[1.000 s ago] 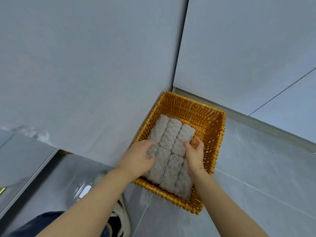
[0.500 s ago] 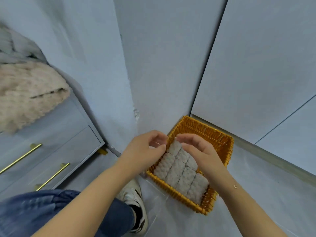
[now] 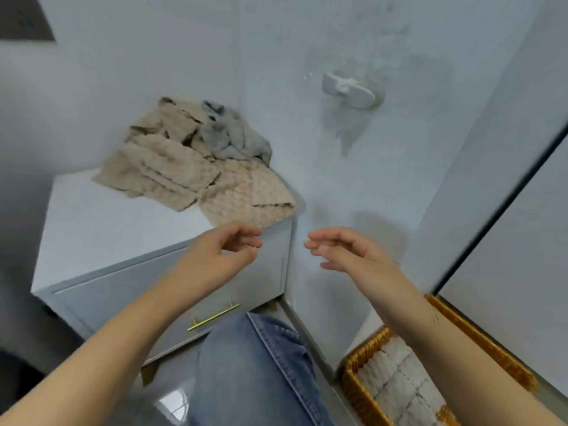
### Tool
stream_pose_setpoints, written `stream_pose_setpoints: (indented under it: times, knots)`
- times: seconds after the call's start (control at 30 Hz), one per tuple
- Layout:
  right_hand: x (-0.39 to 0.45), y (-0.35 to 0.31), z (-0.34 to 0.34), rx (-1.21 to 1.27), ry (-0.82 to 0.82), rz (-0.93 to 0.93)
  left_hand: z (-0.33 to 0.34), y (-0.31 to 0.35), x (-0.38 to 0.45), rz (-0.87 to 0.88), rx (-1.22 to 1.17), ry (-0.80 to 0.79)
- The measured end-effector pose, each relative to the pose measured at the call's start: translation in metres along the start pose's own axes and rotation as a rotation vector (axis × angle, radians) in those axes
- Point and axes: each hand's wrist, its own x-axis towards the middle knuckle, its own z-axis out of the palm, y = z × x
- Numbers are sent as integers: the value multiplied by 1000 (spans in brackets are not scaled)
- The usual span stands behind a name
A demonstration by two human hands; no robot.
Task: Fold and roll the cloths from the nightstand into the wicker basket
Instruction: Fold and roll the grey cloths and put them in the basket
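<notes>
1. Crumpled beige and grey waffle-textured cloths (image 3: 196, 167) are seen heaped on the white nightstand top (image 3: 116, 229), just beyond the left hand (image 3: 215, 256) and against the wall.
2. The left hand is raised, fingers loosely curled, nothing held.
3. The right hand (image 3: 347, 250) is held beside it, apart, fingers relaxed and pointing left, likewise empty.
4. Pale grey rolled cloths (image 3: 396, 379) are packed in rows inside the orange wicker basket (image 3: 353, 385), found below the right forearm on the floor.
5. A knee in blue denim (image 3: 255, 373) is seen between the forearms.
</notes>
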Motion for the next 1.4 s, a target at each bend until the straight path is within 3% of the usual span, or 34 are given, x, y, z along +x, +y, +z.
stream_pose_setpoints:
  times: [0.2,0.37,0.53,0.83,1.0,1.07,1.27,1.4]
  knots:
    - [65,-29,65,-63,-113,-82,-79,-39,13,-3,128,184]
    - [120,-41,109,-254,-192,-191,-117,-77,42,-99,557,244]
    - [202,-50,124,-494,-102,-270,-135,-103,62,-227,728,224]
    - [350,-25,101,-1527,37,-377,-148,-129,65,-289,861,185]
    - [366,-19,90,-1810,-8,-475,-148,-129,65,-285,885,173]
    - [372,-17,83,-1697,30,-518,-148,-128,65,-287,875,188]
    - [371,-45,80,-727,406,-503,-145,-124,67,-299,881,160]
    - [371,-88,78,-277,520,-412,-145,-119,69,-298,872,143]
